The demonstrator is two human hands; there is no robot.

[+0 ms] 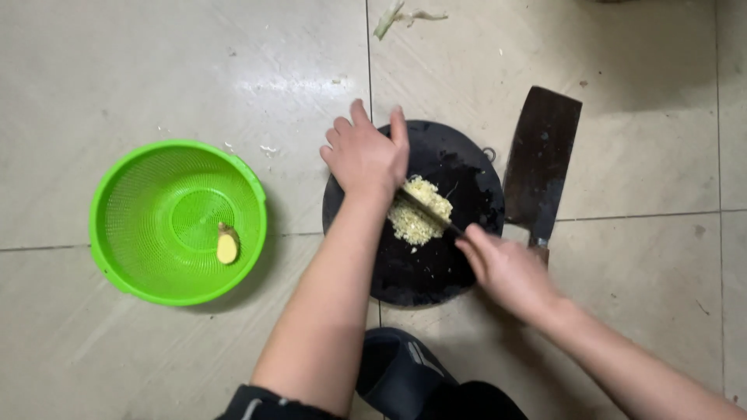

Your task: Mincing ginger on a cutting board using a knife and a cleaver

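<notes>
Head view shows pale minced ginger heap (419, 215) already fine on round black chopping board (424, 272), right hand (506, 268) gripping small dark knife (436, 218), left hand (364, 155) pressing flat on its blade, one yellow ginger piece (226, 246) uncut in green plastic colander (140, 257)

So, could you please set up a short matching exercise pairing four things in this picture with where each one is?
Things:
1. cleaver
2. piece of ginger
3. minced pile
4. vegetable scrap

Places:
A. inside the green colander
B. on the round dark board
C. on the floor tiles at the top edge of the view
D. resting on the board's right edge

Pairs: 1-D, 2-A, 3-B, 4-C
</notes>
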